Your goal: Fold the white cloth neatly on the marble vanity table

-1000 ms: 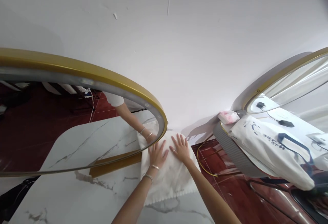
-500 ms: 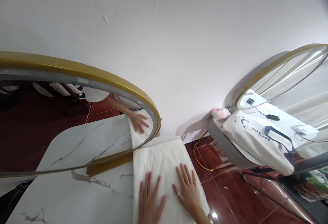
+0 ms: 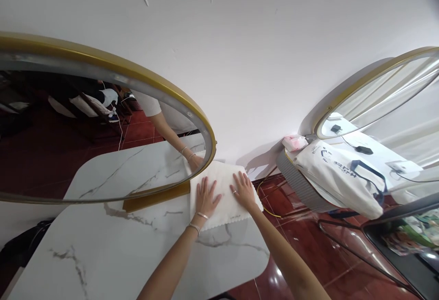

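Note:
A white cloth [image 3: 219,206] with a scalloped edge lies on the marble-patterned tabletop [image 3: 137,254], close to the wall. My left hand [image 3: 206,198] rests flat on its left part with the fingers spread; bracelets circle that wrist. On the cloth's right part my right hand [image 3: 244,191] also lies flat, fingers stretched toward the wall, a ring on one finger. Both palms press the cloth down and grip nothing. Part of the cloth's far left corner is behind the mirror's rim.
A large gold-rimmed round mirror [image 3: 164,92] stands on the table at left. Beyond the table's right edge are a red tiled floor [image 3: 305,249], a second table with a white tote bag [image 3: 338,174] and a tissue pack [image 3: 294,143], and another round mirror [image 3: 373,94].
Both hands have moved forward with the cloth, toward the wall. The cloth's near edge now shows, with bare tabletop in front of it. The view has also shifted a little.

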Motion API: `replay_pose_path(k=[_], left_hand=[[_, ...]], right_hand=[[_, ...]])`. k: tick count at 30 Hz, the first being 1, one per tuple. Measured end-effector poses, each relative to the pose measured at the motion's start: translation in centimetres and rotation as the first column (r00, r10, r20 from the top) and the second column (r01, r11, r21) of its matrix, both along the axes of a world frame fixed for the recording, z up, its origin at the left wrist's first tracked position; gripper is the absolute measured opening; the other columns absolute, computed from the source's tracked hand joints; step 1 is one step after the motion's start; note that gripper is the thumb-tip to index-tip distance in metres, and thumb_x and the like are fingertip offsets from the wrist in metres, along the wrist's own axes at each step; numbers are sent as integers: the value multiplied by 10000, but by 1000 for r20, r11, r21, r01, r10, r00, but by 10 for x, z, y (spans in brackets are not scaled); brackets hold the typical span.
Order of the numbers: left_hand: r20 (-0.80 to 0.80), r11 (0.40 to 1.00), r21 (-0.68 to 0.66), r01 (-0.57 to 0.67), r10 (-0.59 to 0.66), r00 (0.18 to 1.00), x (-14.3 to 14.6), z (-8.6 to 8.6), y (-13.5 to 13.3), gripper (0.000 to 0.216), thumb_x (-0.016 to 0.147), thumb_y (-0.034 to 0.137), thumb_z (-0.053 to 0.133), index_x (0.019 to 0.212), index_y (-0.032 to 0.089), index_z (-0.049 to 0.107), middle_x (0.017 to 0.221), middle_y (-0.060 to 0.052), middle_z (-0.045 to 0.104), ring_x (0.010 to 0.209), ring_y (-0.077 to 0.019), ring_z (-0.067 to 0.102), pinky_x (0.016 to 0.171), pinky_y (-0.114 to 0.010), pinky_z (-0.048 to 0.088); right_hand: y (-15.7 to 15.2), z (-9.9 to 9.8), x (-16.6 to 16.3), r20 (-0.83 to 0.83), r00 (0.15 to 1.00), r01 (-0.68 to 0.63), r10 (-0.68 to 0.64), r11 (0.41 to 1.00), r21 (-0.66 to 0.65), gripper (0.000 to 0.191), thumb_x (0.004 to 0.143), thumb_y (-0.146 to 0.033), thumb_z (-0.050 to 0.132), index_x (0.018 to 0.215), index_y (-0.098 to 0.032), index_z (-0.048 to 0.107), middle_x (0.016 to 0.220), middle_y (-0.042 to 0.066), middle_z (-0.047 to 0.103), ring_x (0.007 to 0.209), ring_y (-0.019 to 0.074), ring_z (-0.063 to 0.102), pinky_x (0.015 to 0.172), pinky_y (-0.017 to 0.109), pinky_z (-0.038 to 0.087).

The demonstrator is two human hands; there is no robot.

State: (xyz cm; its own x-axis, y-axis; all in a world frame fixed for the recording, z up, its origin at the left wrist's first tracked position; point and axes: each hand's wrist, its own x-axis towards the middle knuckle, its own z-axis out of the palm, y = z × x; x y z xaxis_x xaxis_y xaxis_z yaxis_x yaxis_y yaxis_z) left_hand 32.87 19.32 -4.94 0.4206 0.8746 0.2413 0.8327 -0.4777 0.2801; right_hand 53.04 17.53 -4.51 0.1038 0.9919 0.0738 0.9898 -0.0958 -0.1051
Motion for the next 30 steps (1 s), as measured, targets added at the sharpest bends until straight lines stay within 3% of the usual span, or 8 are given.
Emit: replay_pose_path(k=[4,9,13,16,18,21,25,30], left_hand=[[-10,997,54,48,-48,999,-13,-4,-56,768,823,605,524,1453,200,355,1555,-182,237,1437,-352,192,1137,-578,135],[-47,992,105,68,-64,997,-35,-3,-148,819,817,609,522,1491,221,265,1567,-157,217,1438,-340,201,1149,-558,111],[-58,992,120,42,-35,998,-43,-8,-190,803,807,586,545,1488,256,275,1560,-130,254,1418,-342,257,1145,-546,157],[38,992,123,-14,10,999,-42,-10,-177,676,827,541,541,1437,296,382,1563,-92,256,1402,-322,294,1111,-535,264],[174,979,80,-187,171,970,-43,-5,-146,503,859,477,513,1328,295,528,1536,-78,308,1383,-311,326,1068,-524,339],[340,884,-121,-452,465,818,-51,5,-85,367,862,417,491,1088,209,692,1284,-136,579,1230,-323,498,987,-531,421],[388,920,-209,-333,390,835,-75,18,-23,280,836,365,509,852,211,743,876,-57,727,900,-225,667,834,-369,538],[398,927,-148,-344,374,838,-91,28,-15,324,876,297,472,1072,187,705,1179,-103,661,1149,-264,576,1011,-419,446]], right_hand=[[-58,-3,-5,5,998,-55,55,998,31,612,954,-526,345,1461,-183,366,1538,88,299,1426,295,199,1132,448,220],[-158,-11,-28,30,993,-117,114,984,135,757,921,-594,369,1527,-199,148,1586,103,128,1456,329,75,1145,522,145],[-195,-14,-44,11,997,-76,75,984,163,779,906,-583,413,1532,-256,83,1588,92,106,1449,357,93,1124,550,183],[-191,-16,-47,10,998,-62,61,980,189,769,908,-573,420,1529,-275,79,1588,89,100,1446,365,102,1113,561,202],[-184,-18,-47,14,997,-72,71,977,200,767,911,-576,416,1529,-274,76,1588,92,95,1446,363,104,1111,561,208],[-181,-20,-45,14,997,-77,76,977,200,764,914,-581,410,1528,-276,73,1589,89,89,1448,355,100,1116,554,205],[-183,-22,-43,11,998,-63,63,977,202,767,919,-571,409,1529,-276,49,1590,89,84,1451,345,96,1121,549,201],[-172,-21,-60,-3,996,-87,90,975,205,740,926,-573,397,1529,-280,83,1590,88,100,1450,348,103,1121,557,206]])
